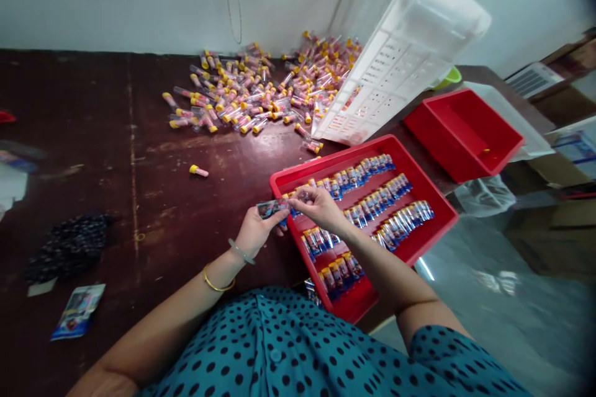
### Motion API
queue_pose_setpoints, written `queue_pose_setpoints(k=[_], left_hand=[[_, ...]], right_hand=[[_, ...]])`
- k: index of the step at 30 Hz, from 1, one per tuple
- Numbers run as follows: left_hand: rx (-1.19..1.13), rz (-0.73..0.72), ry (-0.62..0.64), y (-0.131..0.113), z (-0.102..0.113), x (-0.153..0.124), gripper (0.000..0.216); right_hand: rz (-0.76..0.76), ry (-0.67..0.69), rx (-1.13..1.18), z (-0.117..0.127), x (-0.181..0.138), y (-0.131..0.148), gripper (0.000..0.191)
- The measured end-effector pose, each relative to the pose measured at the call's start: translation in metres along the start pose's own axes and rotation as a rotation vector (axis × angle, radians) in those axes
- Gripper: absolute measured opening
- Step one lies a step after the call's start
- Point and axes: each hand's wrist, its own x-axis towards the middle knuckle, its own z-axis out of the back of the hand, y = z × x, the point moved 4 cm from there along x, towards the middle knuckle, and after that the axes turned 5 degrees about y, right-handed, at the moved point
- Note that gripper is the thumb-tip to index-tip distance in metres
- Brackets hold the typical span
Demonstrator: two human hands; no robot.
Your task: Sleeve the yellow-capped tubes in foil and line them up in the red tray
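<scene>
My left hand [261, 227] holds a small dark printed plastic packet [272, 208] between thumb and fingers, over the near left edge of a shallow red tray [358, 312]. At the packet's right end, my right hand [321, 206] is closed in a pinch. Something clear glints among its fingers, too small to make out. Under and beyond my hands, the tray holds rows of blue-and-clear packets [367, 211], each with a yellow-topped tube inside. My right forearm hides part of these rows.
Many yellow-capped clear tubes [251, 96] lie heaped by the wall, spilling from a tilted white crate [372, 87]. One tube [199, 171] lies apart. A deeper red bin [465, 133] stands right. Left are a dark patterned cloth [69, 245] and a flat printed packet [79, 311].
</scene>
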Motion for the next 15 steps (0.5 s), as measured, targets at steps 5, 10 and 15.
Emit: queue_pose_setpoints(k=[5, 10, 15], left_hand=[[-0.107, 0.032, 0.015, -0.001, 0.007, 0.001, 0.032], [-0.032, 0.042, 0.022, 0.001, 0.015, 0.004, 0.03], [-0.001, 0.007, 0.005, -0.005, 0.02, 0.003, 0.028]], right_hand=[[0.006, -0.027, 0.01, 0.004, 0.003, 0.004, 0.032], [0.001, -0.01, -0.018, 0.018, 0.0, 0.008, 0.032], [0.052, 0.036, 0.047, 0.039, -0.006, 0.011, 0.038]])
